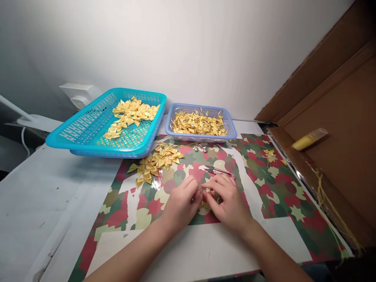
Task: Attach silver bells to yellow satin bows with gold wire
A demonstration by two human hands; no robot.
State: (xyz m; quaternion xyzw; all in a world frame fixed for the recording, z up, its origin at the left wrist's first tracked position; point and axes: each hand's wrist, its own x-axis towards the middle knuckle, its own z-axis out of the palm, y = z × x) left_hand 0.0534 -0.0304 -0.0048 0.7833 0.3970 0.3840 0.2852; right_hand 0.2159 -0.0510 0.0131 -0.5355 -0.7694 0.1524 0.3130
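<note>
My left hand and my right hand meet over the patterned sheet, fingertips pinched close together. Between them runs a thin strand, and a small yellow bow shows partly below the fingers; much of it is hidden. Just beyond my right hand lie scissors with pink handles. A pile of yellow ribbon bows rests on the sheet to the upper left. Small silver bells sit near gold twist ties.
A turquoise basket with yellow bows stands at the left. A blue basket of bows with gold ties is at the back. At the right are a cardboard wall, a yellow tube and hanging yellow strands.
</note>
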